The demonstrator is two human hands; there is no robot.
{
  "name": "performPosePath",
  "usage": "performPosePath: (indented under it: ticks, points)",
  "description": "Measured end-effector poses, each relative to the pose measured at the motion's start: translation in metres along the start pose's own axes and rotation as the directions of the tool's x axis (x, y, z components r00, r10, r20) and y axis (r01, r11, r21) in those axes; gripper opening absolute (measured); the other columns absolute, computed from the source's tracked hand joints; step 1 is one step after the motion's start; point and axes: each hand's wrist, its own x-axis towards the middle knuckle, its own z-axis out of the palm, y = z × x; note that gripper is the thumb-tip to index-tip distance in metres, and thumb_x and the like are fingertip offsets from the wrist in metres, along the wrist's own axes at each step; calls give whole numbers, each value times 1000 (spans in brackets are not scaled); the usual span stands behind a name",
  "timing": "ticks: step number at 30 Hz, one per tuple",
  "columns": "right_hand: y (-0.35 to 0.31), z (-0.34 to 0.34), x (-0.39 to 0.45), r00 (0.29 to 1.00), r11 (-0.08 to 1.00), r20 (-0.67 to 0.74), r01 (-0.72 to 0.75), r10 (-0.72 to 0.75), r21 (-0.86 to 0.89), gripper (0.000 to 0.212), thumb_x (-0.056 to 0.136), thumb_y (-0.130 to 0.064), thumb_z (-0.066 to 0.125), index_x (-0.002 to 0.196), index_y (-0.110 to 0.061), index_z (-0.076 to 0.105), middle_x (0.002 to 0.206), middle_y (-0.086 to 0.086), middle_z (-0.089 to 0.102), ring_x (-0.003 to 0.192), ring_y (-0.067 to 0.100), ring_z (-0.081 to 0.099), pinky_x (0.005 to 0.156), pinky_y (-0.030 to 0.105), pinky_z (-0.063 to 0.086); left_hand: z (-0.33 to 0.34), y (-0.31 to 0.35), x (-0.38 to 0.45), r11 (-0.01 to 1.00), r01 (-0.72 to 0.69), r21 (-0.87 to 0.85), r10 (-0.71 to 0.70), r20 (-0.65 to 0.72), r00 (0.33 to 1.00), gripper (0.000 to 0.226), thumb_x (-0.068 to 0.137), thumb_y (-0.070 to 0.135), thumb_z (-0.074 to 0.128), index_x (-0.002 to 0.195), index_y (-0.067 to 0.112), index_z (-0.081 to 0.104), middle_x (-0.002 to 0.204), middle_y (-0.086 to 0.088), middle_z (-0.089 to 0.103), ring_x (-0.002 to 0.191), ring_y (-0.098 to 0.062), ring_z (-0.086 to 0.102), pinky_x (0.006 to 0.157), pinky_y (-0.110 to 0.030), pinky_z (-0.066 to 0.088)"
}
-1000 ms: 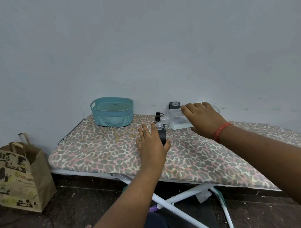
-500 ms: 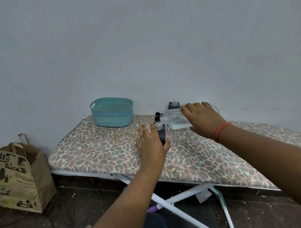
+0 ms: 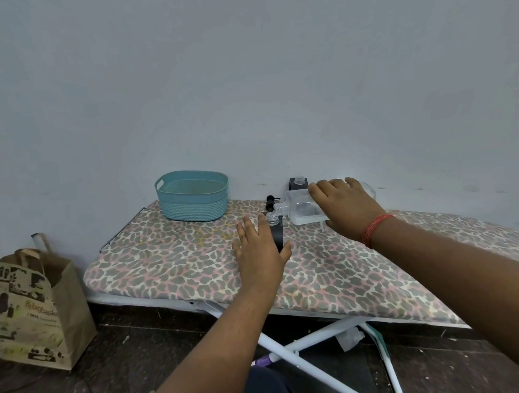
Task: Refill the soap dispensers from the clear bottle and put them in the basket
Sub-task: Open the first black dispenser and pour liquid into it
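Note:
My right hand (image 3: 345,206) grips the clear bottle (image 3: 301,210), which is tipped sideways with its neck pointing left over the open mouth of a black soap dispenser (image 3: 277,231). My left hand (image 3: 258,250) wraps around that upright dispenser on the ironing board (image 3: 166,264). A second black dispenser (image 3: 299,183) stands open at the back by the wall. A black pump head (image 3: 271,202) lies behind the clear bottle's neck. The teal basket (image 3: 193,198) sits empty at the board's far left.
The leopard-print board stands on white crossed legs (image 3: 290,348) against a plain wall. A brown paper bag (image 3: 36,313) stands on the dark floor at the left. A thin white tube (image 3: 322,226) shows under the clear bottle.

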Motion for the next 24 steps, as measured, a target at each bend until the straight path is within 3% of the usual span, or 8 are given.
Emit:
performPosePath:
  ticks: [6, 15, 20, 24]
  points:
    - [-6, 4, -3, 999, 999, 10, -38, 38, 39, 77, 81, -28, 72, 144, -15, 30, 136, 4, 50, 119, 29, 53, 105, 52, 40, -4, 0, 1, 1000, -3, 29, 1, 44, 999, 94, 92, 62, 59, 160, 19, 11, 169, -16, 2, 156, -35, -4, 123, -59, 14]
    - [-35, 23, -18, 982, 917, 40, -189, 187, 351, 74, 81, -30, 75, 139, -15, 32, 130, 6, 50, 113, 29, 54, 95, 46, 47, -15, -1, 3, 1000, 4, 28, -8, 117, 993, 96, 94, 69, 47, 162, 20, 1, 170, -12, -8, 155, -37, -11, 123, -62, 6]
    - [-44, 34, -28, 922, 673, 44, -312, 384, 671, 65, 81, -21, 75, 134, -15, 37, 125, 8, 52, 103, 26, 56, 83, 39, 52, -22, 3, 2, 999, -44, 19, 42, 95, 995, 101, 93, 73, 41, 162, 19, -8, 169, -11, -15, 155, -34, -16, 124, -60, 4]
    - [-38, 43, -41, 838, 386, 93, -343, 538, 856, 62, 81, -22, 72, 131, -22, 36, 110, -2, 52, 86, 14, 57, 64, 21, 43, -25, 19, -6, 970, -236, 65, 237, -19, 971, 95, 95, 73, 33, 162, 18, -7, 168, -11, -20, 154, -30, -22, 126, -52, -2]
